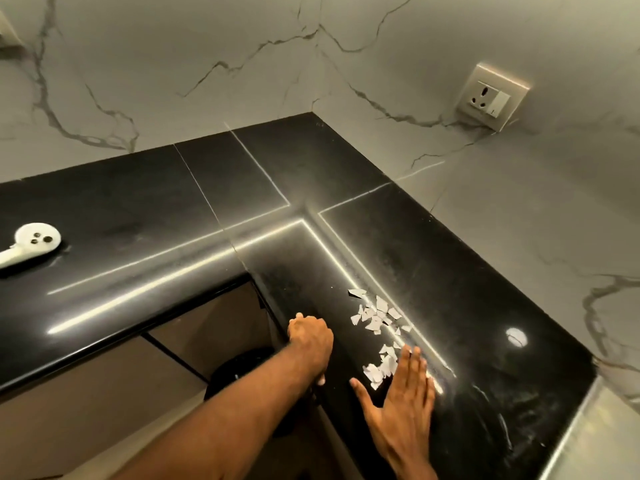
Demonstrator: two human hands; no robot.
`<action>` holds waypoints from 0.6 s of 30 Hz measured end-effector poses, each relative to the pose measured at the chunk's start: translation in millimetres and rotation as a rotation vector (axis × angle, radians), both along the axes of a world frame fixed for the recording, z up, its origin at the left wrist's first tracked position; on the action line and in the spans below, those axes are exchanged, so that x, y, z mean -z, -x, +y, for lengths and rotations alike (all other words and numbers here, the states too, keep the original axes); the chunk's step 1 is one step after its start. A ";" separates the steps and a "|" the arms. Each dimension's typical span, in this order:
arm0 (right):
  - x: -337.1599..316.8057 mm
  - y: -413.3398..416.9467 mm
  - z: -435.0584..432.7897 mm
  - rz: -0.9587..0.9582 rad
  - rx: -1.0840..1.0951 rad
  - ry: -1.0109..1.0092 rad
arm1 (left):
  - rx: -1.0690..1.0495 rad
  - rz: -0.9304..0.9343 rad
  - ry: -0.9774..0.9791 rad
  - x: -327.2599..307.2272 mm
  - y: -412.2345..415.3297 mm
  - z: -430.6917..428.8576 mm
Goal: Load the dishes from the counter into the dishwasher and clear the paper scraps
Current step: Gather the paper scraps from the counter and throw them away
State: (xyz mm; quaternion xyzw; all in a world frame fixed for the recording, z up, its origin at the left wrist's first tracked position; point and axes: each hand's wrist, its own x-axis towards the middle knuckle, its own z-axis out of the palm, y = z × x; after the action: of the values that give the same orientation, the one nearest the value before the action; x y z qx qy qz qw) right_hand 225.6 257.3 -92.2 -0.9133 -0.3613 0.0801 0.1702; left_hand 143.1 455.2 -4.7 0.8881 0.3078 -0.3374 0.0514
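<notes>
Right hand (401, 400) flat, fingers straight | left hand (310, 336) curled (contents unclear) | paper scraps (375, 318) strung along counter (450, 271)

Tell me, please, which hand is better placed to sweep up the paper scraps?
Right: the right hand lies flat on the counter beside the scraps; the left hand is curled at the edge.

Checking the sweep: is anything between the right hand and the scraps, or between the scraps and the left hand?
Nothing visible. The right hand lies flat beside the nearest scraps; only bare counter separates them from the left hand at the edge.
</notes>
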 end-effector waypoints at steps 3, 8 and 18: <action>0.0 -22.6 22.2 -0.013 -0.027 -0.029 | 0.005 0.038 -0.010 1.9 -5.8 1.6; -5.4 -68.6 70.7 -0.012 -0.149 -0.031 | 0.028 0.083 -0.009 3.5 -10.7 1.4; -2.5 -115.2 139.6 -0.022 -0.719 -0.004 | 0.007 0.126 0.038 0.5 -19.3 4.0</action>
State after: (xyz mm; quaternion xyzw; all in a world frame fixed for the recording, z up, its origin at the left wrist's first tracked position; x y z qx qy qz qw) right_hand 340.7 396.9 -89.7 -0.7283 -0.6614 0.1243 0.1290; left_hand 162.5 459.2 -5.2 0.8651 0.3008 -0.3985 0.0476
